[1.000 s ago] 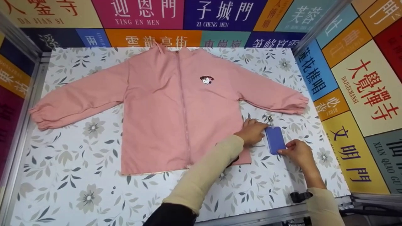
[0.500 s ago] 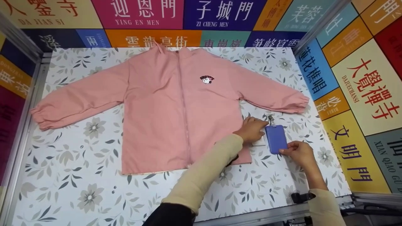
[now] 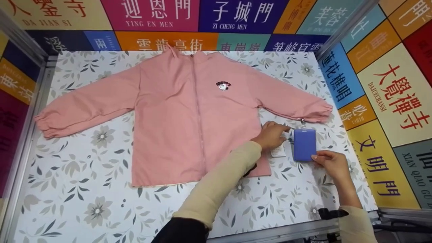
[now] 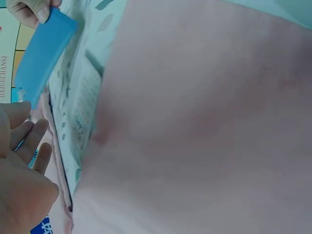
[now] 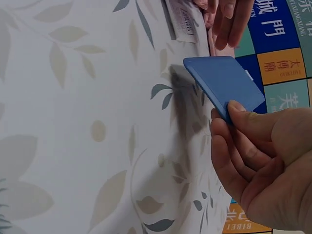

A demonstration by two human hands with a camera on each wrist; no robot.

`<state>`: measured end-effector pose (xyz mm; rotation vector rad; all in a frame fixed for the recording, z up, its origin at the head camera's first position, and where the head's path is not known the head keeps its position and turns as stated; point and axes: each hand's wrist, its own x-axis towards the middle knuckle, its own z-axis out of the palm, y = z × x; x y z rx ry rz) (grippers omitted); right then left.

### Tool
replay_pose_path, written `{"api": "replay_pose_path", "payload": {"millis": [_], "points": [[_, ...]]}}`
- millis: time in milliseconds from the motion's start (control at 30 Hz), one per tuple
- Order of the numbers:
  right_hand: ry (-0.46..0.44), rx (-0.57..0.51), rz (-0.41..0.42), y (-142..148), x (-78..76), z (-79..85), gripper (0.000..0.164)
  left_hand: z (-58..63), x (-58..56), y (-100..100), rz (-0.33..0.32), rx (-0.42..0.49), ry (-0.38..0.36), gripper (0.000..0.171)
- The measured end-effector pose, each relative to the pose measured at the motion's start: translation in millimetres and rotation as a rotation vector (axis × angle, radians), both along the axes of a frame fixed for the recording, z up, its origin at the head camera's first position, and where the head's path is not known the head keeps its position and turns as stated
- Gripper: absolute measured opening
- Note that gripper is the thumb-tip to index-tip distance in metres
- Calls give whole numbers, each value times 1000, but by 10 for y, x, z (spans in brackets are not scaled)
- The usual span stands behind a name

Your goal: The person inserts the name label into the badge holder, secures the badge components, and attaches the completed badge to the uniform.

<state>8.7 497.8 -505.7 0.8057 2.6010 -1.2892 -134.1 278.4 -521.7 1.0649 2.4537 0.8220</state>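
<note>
A blue-purple badge holder [image 3: 305, 145] with a metal clip [image 3: 302, 122] at its top is raised off the table, right of the pink jacket [image 3: 168, 135]. My right hand [image 3: 332, 163] pinches its lower right corner between thumb and fingers, as the right wrist view also shows on the badge holder [image 5: 226, 83]. Just left of the holder's top is my left hand [image 3: 271, 135], its fingers loosely extended toward the clip end; whether a fingertip touches it is unclear. A small white printed tag [image 3: 278, 152] lies beneath the left hand, beside the jacket's edge.
Spread flat with both sleeves out, the zipped jacket covers much of the floral-patterned table [image 3: 98, 209]. Colourful panels with lettering [image 3: 249, 17] stand along the back and sides. A metal rail [image 3: 280, 234] runs along the front edge.
My right hand has moved the badge holder to the right and slightly up, away from the left hand. More of the white tag shows now. The jacket has not moved.
</note>
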Motion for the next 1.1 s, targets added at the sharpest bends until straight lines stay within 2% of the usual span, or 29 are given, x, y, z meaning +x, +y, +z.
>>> {"api": "replay_pose_path", "payload": {"millis": [133, 300, 467, 533, 733, 1100], "points": [[51, 5, 13, -28, -39, 42, 44, 42, -43, -37, 7, 24, 4, 42], [85, -18, 26, -98, -80, 13, 41, 84, -93, -132, 5, 40, 10, 40], [112, -49, 71, -183, -145, 5, 40, 89, -178, -261, 37, 73, 14, 36], [114, -61, 95, -249, -177, 52, 39, 85, -212, -322, 55, 92, 6, 35], [134, -58, 148, -444, -303, 108, 36, 117, -311, -561, 100, 121, -27, 33], [182, -160, 246, -772, -646, -25, 32, 123, -465, -1105, 169, 182, -74, 26]]}}
